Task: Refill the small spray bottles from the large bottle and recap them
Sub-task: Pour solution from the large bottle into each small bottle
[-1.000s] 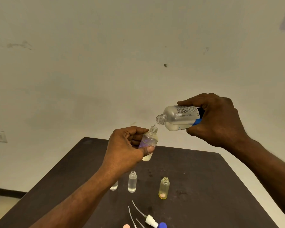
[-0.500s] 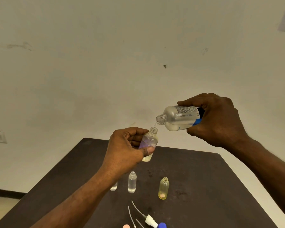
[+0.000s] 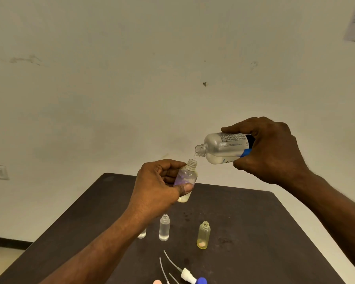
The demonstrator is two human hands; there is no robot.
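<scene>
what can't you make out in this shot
Head view only:
- Small bottle behind the left forearm: only its base shows.
- Spray caps: cut off by the bottom edge.
- Large bottle label: print too small; right hand covers its base.
- Held bottle fill level: left hand covers it.

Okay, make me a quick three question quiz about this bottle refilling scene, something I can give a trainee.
1. True or false: the left hand holds the large bottle.
2. Besides the small bottle being filled, how many uncapped bottles show on the table?
A. one
B. three
C. five
3. Fill in: the spray caps lie on the table at the ______ edge of the view.

Key
1. False: the right hand tips it, and the left hand holds the small bottle.
2. B: a yellow bottle, a clear bottle and a third bottle partly hidden by the left forearm.
3. bottom
</scene>
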